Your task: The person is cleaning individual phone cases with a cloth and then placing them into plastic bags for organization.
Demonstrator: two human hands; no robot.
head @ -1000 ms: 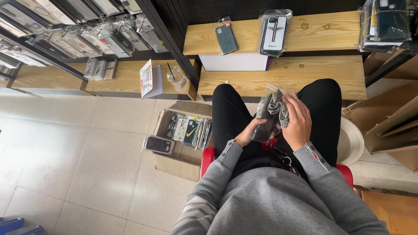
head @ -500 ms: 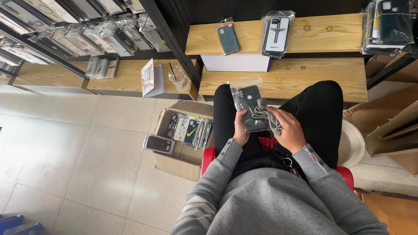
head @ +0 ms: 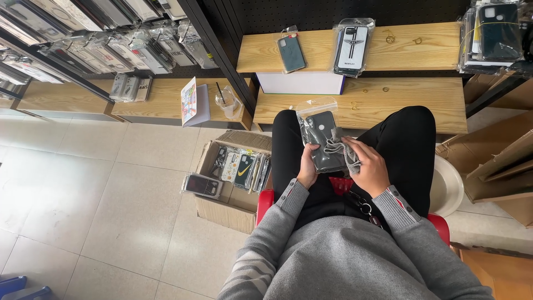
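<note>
Over the lap of the seated person, the left hand [head: 307, 169] grips the near edge of a dark phone case in a clear plastic sleeve [head: 322, 141], while the right hand [head: 371, 169] closes on a grey cloth [head: 340, 153] pressed against the sleeve's right edge. Held only by that near edge, the slick sleeve could slide out toward the cardboard box [head: 230, 178] of cases on the floor. Both palms are hidden, and the sleeve's far end blurs into the wooden bench [head: 400, 103].

Glossy clear plastic sleeve [head: 314, 114] around a matt dark phone case [head: 322, 141]; pale wooden bench [head: 388, 103].
</note>
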